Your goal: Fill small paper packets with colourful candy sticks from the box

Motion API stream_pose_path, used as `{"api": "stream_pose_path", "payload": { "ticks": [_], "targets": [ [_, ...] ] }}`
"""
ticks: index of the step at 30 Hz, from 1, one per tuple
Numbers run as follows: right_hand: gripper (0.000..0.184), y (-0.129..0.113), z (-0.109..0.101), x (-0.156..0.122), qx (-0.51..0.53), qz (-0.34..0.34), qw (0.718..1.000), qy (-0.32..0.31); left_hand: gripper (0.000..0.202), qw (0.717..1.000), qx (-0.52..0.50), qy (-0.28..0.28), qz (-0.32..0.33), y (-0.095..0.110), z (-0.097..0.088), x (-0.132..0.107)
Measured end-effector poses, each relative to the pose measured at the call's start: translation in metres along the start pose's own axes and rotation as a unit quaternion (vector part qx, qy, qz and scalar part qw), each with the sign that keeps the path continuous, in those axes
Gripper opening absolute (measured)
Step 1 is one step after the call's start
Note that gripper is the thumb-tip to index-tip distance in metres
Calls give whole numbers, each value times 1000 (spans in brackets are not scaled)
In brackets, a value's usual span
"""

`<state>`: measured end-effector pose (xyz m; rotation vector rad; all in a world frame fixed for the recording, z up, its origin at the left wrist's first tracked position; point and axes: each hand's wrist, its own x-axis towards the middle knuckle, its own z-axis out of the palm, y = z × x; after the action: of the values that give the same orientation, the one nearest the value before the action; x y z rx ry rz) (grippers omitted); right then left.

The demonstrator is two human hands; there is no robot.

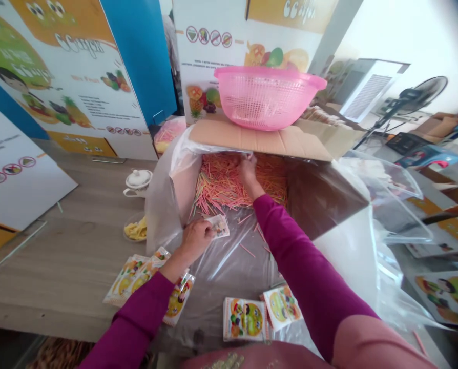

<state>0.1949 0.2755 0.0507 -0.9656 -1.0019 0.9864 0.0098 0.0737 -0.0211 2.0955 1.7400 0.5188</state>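
My left hand is closed on the edge of a small printed packet, held over the plastic sheet at the box's front. Deeper in, my right hand reaches into a pile of thin pink, orange and pale green sticks. Its fingers are bent together, and what lies between them is too small to make out. The sticks fill the back of a cardboard box lined with clear plastic. Some loose sticks lie on the sheet nearer to me.
A pink basket rests on the box's back flap. Printed packets lie left and in front in stacks. A white lidded pot and a dish of yellow pieces stand left. Printed boards rise behind; a fan stands right.
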Motion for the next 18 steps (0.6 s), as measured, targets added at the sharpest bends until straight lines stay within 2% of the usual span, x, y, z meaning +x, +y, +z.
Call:
{"api": "stream_pose_path", "payload": {
  "ticks": [2,4,7,10,13,18],
  "targets": [
    [33,-8,-11,-35,100,76,992,16,8,995,-84,39,21,-2,-5,-4],
    [38,-20,-21,-82,183,134,974,-14,7,979,-186,75,29,-2,-9,-14],
    [44,-40,-31,-153,212,159,962,-64,16,941,-331,76,-7,5,-11,-37],
    [47,-52,-36,-204,209,137,962,-109,24,904,-420,46,-65,19,-8,-64],
    [50,-52,-42,-229,171,97,971,-135,27,883,-456,44,-102,34,-3,-85],
    [60,-44,-52,-244,93,83,978,-169,24,871,-479,65,-90,49,3,-94]
  ]
}}
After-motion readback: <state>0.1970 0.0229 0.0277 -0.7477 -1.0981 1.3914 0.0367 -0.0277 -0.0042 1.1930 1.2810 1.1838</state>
